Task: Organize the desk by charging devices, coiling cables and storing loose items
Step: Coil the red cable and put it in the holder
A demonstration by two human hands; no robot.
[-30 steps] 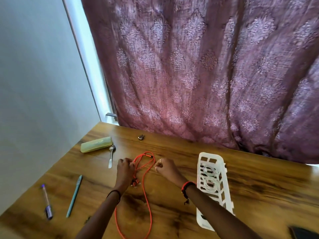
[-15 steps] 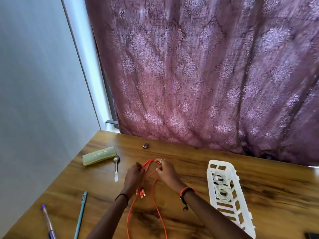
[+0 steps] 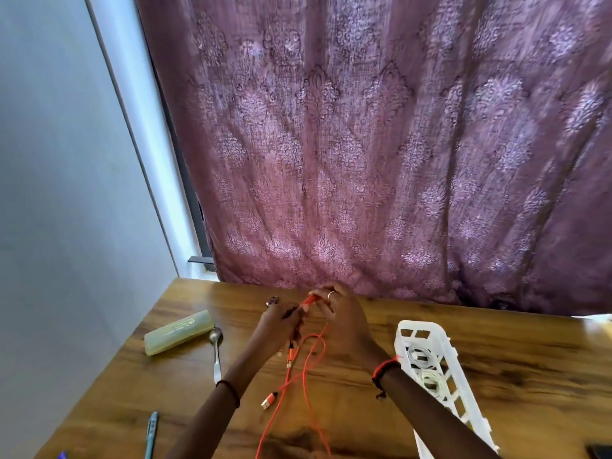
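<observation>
So the orange cable (image 3: 290, 355) was held just above the middle of the wooden desk (image 3: 513, 376), pinched near its top by the curled fingers of both the left hand (image 3: 278, 326) and the right hand (image 3: 344, 319), which were kept close together. The rest was left trailing toward the near edge. A white basket (image 3: 407, 329) with white cables (image 3: 419, 356) inside was parked just to the right; a green case (image 3: 180, 331), spoon (image 3: 216, 352) and pen (image 3: 151, 435) were scattered left.
</observation>
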